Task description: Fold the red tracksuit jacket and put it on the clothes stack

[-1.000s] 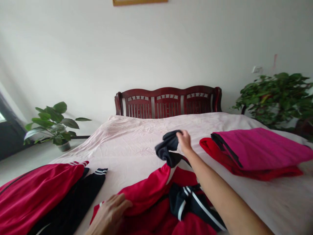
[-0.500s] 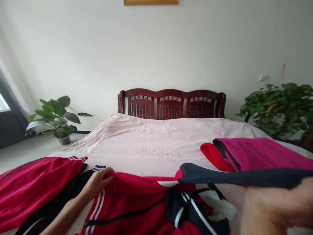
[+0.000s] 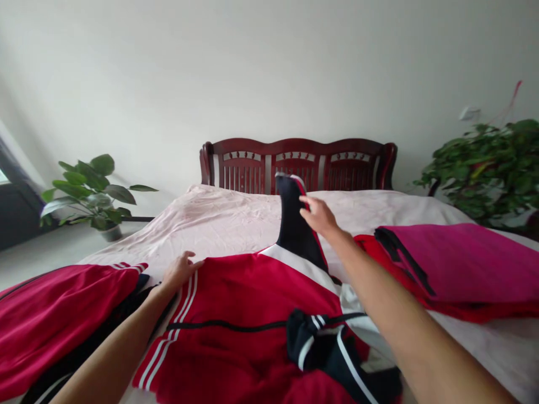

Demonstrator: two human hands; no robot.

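A red zip jacket [image 3: 236, 292] with a black zip line, double white stripes at its hem and navy-and-white sleeve parts lies spread before me. My left hand [image 3: 180, 270] rests at its upper left hem corner, fingers stretched onto the cloth and thumb apart. Beyond the jacket's far edge, the navy sleeve [image 3: 295, 219] stands raised from the bed. My right hand [image 3: 319, 216] has thumb and fingers at the sleeve's red-edged right side; the exact grip is partly hidden. A navy collar or cuff part [image 3: 311, 339] with white trim lies bunched on the jacket's near right.
Red and black clothes [image 3: 71, 314] lie at left. A folded magenta garment [image 3: 463, 261] rests on red cloth at right. Under everything is a pale pink bedsheet [image 3: 223, 219]. A dark wooden headboard [image 3: 295, 151] stands behind, with potted plants [image 3: 95, 191] on both sides.
My right hand has swung the navy sleeve from the far right to the middle, away from me. The red jacket body now lies flatter, and my left hand's grip has loosened.
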